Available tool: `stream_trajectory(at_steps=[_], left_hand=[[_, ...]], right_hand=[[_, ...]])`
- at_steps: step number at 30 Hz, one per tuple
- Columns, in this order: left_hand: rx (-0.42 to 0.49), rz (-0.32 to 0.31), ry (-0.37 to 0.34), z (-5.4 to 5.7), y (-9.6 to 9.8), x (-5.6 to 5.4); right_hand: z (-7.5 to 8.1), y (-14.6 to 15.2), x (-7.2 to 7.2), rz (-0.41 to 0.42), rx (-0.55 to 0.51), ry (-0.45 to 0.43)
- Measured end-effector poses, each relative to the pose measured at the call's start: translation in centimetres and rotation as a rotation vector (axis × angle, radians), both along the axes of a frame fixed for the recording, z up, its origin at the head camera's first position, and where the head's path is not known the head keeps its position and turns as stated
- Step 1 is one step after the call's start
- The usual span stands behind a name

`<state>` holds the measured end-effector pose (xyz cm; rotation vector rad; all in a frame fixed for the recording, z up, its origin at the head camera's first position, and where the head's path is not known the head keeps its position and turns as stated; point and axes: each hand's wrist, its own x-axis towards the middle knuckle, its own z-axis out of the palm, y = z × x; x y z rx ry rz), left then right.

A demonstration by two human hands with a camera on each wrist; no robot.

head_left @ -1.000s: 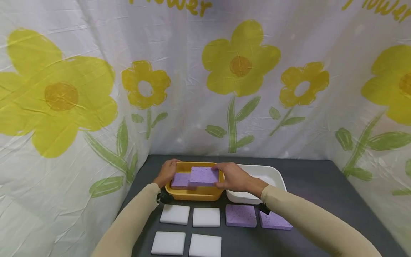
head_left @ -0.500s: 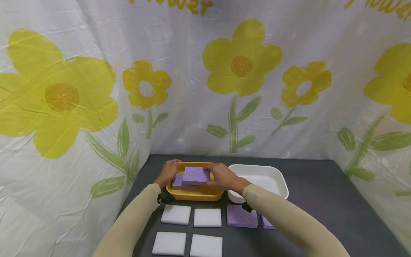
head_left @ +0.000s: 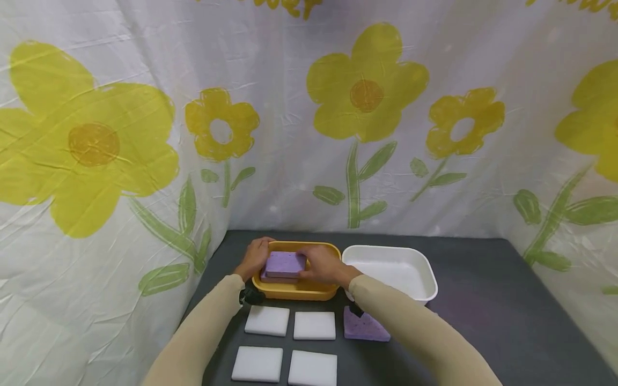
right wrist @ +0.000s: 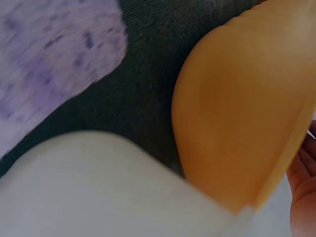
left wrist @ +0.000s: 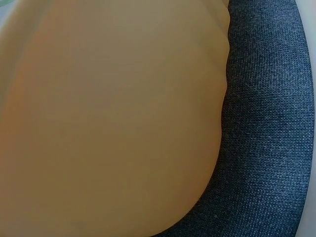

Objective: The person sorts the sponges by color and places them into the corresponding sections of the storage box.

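Note:
In the head view my right hand point(head_left: 322, 264) pinches a purple sponge point(head_left: 285, 261) by its right end, inside a yellow tray point(head_left: 299, 292). That sponge lies over another purple sponge point(head_left: 276, 279), whose front edge shows below it; whether the two touch I cannot tell. My left hand point(head_left: 254, 258) grips the yellow tray's left rim, its fingertips partly hidden. The left wrist view is mostly filled by the yellow tray's outer wall point(left wrist: 113, 118). Part of my right hand point(right wrist: 303, 192) appears at the right edge of the right wrist view, beyond the tray's rim.
A white tray point(head_left: 429, 273) stands just right of the yellow one. Nearer me lie several white sponges point(head_left: 267, 320) in two rows. A purple sponge point(head_left: 364, 326) sits right of them, partly under my right forearm. The dark tabletop point(head_left: 483, 300) ends at a flower-printed curtain point(head_left: 289, 187).
My right hand has carried the held purple sponge leftward, from the tray's right half to above the other sponge. The left hand stays at the rim. My right forearm now covers the rightmost purple sponge.

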<state>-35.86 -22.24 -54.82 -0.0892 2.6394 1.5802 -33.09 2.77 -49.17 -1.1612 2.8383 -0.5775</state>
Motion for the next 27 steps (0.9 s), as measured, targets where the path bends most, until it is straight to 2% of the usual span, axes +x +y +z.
stream_trajectory(at_steps=[7, 10, 12, 16, 20, 27], left_hand=[[-0.001, -0.006, 0.007, -0.2, 0.0, -0.1], [-0.005, -0.006, 0.009, -0.1, 0.0, 0.0], [-0.008, -0.008, 0.006, -0.1, -0.1, 0.1], [-0.012, -0.013, -0.004, 0.0, -0.1, 0.1], [-0.007, -0.016, -0.012, 0.0, 0.0, 0.1], [-0.023, -0.010, 0.020, 0.1, -0.1, 0.1]], right_hand=[[-1.4, -0.7, -0.8, 0.022, -0.016, 0.006], [-1.5, -1.1, -0.8, 0.019, -0.017, -0.004], [-0.9, -1.4, -0.4, 0.000, -0.011, -0.040], [-1.2, -1.7, -0.5, -0.025, 0.002, -0.056], [-1.5, -1.6, -0.5, -0.034, -0.002, -0.060], [-1.4, -1.2, -0.4, -0.016, -0.035, -0.054]])
